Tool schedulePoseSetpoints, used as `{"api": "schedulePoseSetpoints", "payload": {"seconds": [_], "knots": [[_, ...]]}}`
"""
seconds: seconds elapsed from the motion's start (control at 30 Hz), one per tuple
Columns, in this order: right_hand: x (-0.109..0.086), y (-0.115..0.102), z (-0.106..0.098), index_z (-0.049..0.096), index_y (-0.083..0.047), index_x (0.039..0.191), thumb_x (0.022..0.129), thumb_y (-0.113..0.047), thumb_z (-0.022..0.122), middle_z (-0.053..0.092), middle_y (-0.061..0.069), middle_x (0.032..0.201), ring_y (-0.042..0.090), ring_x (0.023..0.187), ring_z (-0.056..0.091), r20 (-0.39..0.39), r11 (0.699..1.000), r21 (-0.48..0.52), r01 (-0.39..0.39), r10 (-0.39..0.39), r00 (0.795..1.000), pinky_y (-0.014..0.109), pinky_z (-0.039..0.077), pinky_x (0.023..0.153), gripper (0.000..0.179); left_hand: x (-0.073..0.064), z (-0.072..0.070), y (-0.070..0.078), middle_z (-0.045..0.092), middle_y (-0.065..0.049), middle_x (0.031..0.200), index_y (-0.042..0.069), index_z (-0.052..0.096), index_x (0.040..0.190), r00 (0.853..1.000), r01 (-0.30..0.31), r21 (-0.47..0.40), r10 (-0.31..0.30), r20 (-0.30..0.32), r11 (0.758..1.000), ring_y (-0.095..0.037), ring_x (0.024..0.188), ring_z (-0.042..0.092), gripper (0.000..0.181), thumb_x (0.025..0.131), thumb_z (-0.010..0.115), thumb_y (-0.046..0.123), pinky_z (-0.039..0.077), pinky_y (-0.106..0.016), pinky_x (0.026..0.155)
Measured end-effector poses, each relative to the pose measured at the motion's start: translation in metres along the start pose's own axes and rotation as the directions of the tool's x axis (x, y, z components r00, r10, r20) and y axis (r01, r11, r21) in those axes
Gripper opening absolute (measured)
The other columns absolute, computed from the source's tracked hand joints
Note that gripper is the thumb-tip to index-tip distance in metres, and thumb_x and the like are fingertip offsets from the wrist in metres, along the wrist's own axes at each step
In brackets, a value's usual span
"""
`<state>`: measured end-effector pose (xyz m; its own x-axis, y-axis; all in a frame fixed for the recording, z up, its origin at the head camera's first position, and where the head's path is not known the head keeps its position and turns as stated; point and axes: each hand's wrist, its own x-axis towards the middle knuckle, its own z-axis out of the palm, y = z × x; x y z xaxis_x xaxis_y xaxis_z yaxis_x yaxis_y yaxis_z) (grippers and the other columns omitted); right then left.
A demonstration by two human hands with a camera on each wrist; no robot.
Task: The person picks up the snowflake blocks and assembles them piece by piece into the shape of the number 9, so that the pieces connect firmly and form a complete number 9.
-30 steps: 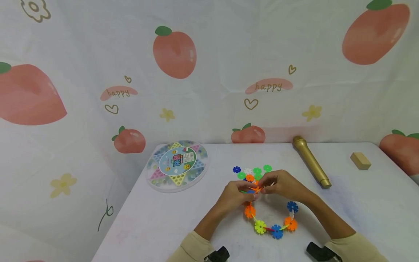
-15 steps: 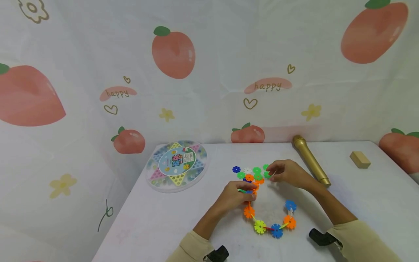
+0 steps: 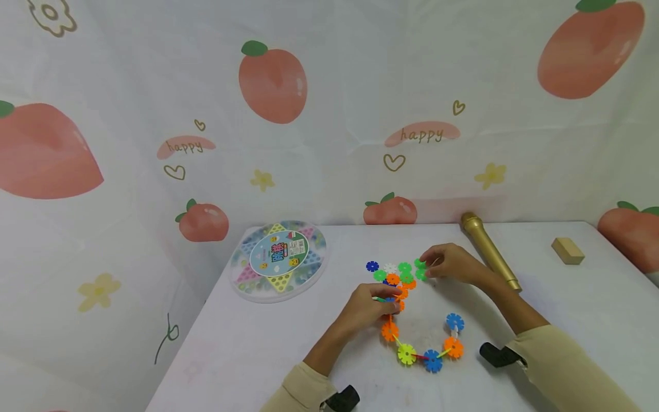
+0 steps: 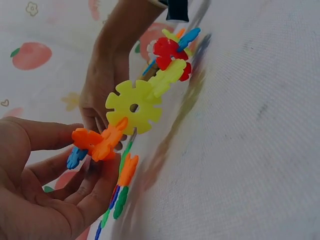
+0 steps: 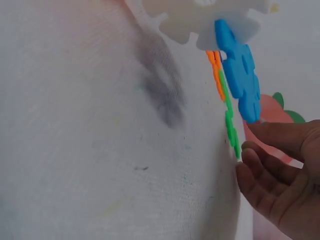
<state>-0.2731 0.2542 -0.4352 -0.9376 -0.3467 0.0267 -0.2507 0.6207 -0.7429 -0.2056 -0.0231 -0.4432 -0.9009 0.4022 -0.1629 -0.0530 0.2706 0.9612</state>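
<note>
Chain of slotted discs (image 3: 407,354) curves in a U over desk (image 3: 288,326), open side facing away from the person. Its L end is at L hand (image 3: 365,303): fingers narrow, pinching an orange disc (image 4: 102,142), w/ a blue disc (image 4: 76,157) just beside it. R end, a lighter blue disc (image 3: 455,321), isn't gripped; it's closer to the person than R hand (image 3: 450,263).

Key relation: pair of green discs (image 3: 420,274) lies just off R hand's fingertips, to their left, so R hand is the nearer; L hand sits left & closer to the person. R fingers part-curled, gap btwn thumb & index in R wrist view, nothing seen held; can't tell if a tip touches green.

Other loose pcs, incl. white disc (image 3: 390,268) & dark blue disc (image 3: 372,266), lie beyond L hand. Further out: round game case (image 3: 278,257) far L, gold mic (image 3: 491,254) past R hand, wooden block (image 3: 567,251) far R, fruit-print backdrop (image 3: 329,166) behind.
</note>
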Motion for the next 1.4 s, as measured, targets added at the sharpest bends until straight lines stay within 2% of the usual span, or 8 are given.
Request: {"api": "schedulePoseSetpoints", "payload": {"seconds": [0.23,0.5,0.77,0.9,1.13,1.23,1.4], "knots": [[0.006,0.002,0.003,0.078,0.002,0.110,0.086,-0.011,0.087,0.070,0.007,0.091,0.020,0.082,0.059,0.046,0.999,-0.045,-0.026,0.028,0.999,0.027,0.052,0.070,0.029,0.000,0.001,0.000,0.079,0.003,0.099,0.012,0.081,0.120,1.000,-0.002,-0.020,0.001,-0.008,1.000,-0.010,0.078,0.072,0.025,0.096,0.079,0.015,0.060,-0.023,0.072],[0.007,0.001,0.007,0.079,0.000,0.105,0.086,-0.008,0.087,0.071,0.004,0.091,0.018,0.083,0.059,0.076,0.994,-0.097,-0.044,0.051,0.996,0.031,0.053,0.074,0.022,0.001,0.003,-0.001,0.078,0.004,0.097,0.010,0.082,0.115,0.999,-0.045,-0.006,0.045,-0.005,0.999,-0.011,0.083,0.074,0.021,0.095,0.079,0.014,0.058,-0.020,0.073],[0.005,0.000,0.009,0.076,-0.002,0.099,0.084,-0.006,0.087,0.069,0.005,0.090,0.019,0.082,0.058,0.081,0.995,-0.088,-0.043,0.050,0.995,0.032,0.054,0.074,0.019,0.000,0.004,-0.002,0.080,0.000,0.098,0.008,0.083,0.113,0.996,-0.088,0.001,0.088,-0.016,0.996,-0.009,0.087,0.072,0.018,0.096,0.079,0.014,0.058,-0.019,0.077],[0.003,0.000,0.010,0.074,-0.003,0.098,0.084,-0.007,0.088,0.067,0.003,0.086,0.019,0.081,0.058,0.075,0.996,-0.084,-0.034,0.040,0.996,0.030,0.053,0.072,0.020,-0.001,0.005,-0.001,0.081,-0.003,0.096,0.008,0.083,0.111,0.995,-0.094,-0.005,0.094,-0.023,0.996,-0.013,0.087,0.074,0.017,0.096,0.080,0.014,0.058,-0.019,0.075],[-0.003,0.003,0.008,0.078,-0.003,0.098,0.087,-0.013,0.087,0.064,0.000,0.081,0.017,0.077,0.055,0.056,0.992,-0.118,-0.033,0.040,0.998,0.028,0.047,0.067,0.017,0.001,0.004,-0.003,0.080,0.002,0.095,0.012,0.084,0.110,0.996,-0.093,0.015,0.093,-0.015,0.996,-0.010,0.087,0.073,0.016,0.096,0.081,0.020,0.058,-0.019,0.075],[-0.009,-0.001,0.007,0.078,-0.003,0.096,0.091,-0.014,0.083,0.066,-0.001,0.081,0.016,0.077,0.055,0.057,0.993,-0.111,-0.047,0.054,0.997,0.028,0.047,0.067,0.013,0.001,0.004,-0.004,0.080,0.003,0.095,0.012,0.084,0.111,0.996,-0.088,0.015,0.088,-0.012,0.996,-0.009,0.086,0.073,0.017,0.097,0.080,0.021,0.060,-0.020,0.078],[-0.016,-0.008,0.007,0.076,-0.004,0.096,0.095,-0.013,0.077,0.067,0.001,0.080,0.016,0.073,0.056,0.065,0.998,-0.022,-0.059,0.061,0.996,0.026,0.048,0.063,0.010,0.001,0.004,-0.003,0.081,0.000,0.097,0.011,0.084,0.110,0.995,-0.093,-0.001,0.093,-0.023,0.996,-0.011,0.088,0.075,0.017,0.097,0.080,0.021,0.062,-0.024,0.083]]}}
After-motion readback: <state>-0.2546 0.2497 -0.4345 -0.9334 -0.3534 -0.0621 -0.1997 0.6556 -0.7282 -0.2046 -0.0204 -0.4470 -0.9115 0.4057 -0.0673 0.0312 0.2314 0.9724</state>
